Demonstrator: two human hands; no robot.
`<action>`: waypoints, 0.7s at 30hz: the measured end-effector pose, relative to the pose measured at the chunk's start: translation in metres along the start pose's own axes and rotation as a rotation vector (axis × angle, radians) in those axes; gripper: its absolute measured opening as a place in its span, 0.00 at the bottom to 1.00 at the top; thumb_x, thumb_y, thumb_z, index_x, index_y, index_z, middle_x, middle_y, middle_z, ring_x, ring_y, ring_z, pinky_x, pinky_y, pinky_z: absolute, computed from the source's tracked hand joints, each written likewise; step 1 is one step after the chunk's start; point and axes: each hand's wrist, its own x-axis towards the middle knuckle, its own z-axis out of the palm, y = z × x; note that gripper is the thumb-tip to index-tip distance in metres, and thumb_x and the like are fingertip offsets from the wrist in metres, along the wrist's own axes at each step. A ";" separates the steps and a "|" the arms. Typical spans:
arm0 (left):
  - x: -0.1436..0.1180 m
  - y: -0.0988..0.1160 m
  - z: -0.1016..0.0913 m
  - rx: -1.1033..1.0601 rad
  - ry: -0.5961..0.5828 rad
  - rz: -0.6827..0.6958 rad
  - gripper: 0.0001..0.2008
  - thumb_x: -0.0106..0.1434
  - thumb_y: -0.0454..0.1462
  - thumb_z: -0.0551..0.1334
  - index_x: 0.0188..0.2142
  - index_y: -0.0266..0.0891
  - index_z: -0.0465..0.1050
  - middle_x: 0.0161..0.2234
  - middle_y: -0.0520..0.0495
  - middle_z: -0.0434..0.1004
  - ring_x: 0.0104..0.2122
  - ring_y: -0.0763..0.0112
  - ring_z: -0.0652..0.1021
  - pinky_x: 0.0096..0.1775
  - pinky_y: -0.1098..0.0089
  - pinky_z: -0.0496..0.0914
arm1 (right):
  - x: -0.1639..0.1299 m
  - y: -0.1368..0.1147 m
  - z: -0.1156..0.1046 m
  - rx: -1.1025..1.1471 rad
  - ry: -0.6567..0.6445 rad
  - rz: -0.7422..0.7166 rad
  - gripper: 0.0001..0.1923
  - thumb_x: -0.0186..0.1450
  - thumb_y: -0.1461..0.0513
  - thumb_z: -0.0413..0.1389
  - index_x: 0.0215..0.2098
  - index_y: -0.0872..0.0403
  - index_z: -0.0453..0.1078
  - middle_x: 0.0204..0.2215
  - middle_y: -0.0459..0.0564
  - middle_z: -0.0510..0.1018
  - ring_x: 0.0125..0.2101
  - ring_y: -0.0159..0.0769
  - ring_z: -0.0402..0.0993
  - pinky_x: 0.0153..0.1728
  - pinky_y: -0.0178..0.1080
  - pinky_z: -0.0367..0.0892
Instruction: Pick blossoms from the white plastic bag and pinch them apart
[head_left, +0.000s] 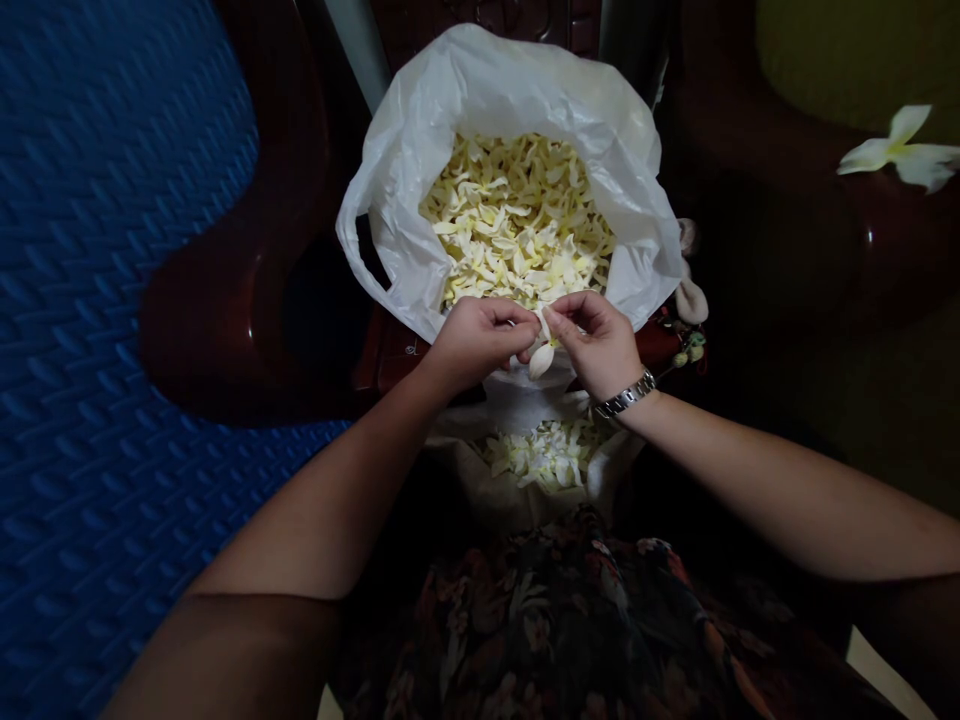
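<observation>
A single white flower (541, 352) is pinched between both hands just above the near rim of a white plastic bag (420, 150). The left hand (476, 340) is curled, its thumb and fingertips pressed together on the left side of the flower; the right hand (596, 340) is curled likewise, its fingertips closed on the flower's upper part from the right. One rounded petal is seen hanging down below the fingers of both hands. A metal wristwatch (626, 395) is worn on the right wrist.

The bag is stood open, its mouth spread wide, and is filled to a good depth with pale yellow-white petals (517, 215). It is set on a dark reddish-brown plastic chair (225, 300), whose curved arm is seen at the left. Below the hands, nearer to the person, a smaller heap of petals (544, 455) is held in a second white wrapping (465, 470), which lies on the lap, above a dark floral-patterned garment (562, 620).

At the upper right a whole white flower with a yellow centre (900, 155) is laid on the rim of another dark chair (787, 150), well apart from the hands. A blue textured mat (90, 300) is spread over the left of the view. Just right of the bag, small beads or trinkets (686, 345) can be made out, though too dimly to be told exactly
</observation>
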 end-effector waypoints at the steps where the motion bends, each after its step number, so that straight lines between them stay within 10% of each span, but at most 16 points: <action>1: 0.000 0.000 0.000 -0.004 -0.002 -0.001 0.04 0.52 0.33 0.65 0.27 0.36 0.79 0.17 0.53 0.74 0.17 0.80 0.70 0.20 0.78 0.66 | 0.000 0.000 0.000 0.002 0.001 -0.003 0.12 0.62 0.52 0.65 0.34 0.51 0.71 0.32 0.47 0.78 0.34 0.35 0.73 0.41 0.42 0.70; 21: 0.001 -0.002 -0.001 0.022 -0.029 0.061 0.06 0.58 0.36 0.66 0.29 0.34 0.80 0.19 0.52 0.74 0.16 0.81 0.68 0.19 0.78 0.65 | 0.002 0.012 0.001 0.051 0.002 0.036 0.15 0.60 0.51 0.66 0.34 0.51 0.71 0.31 0.47 0.78 0.32 0.34 0.73 0.38 0.41 0.71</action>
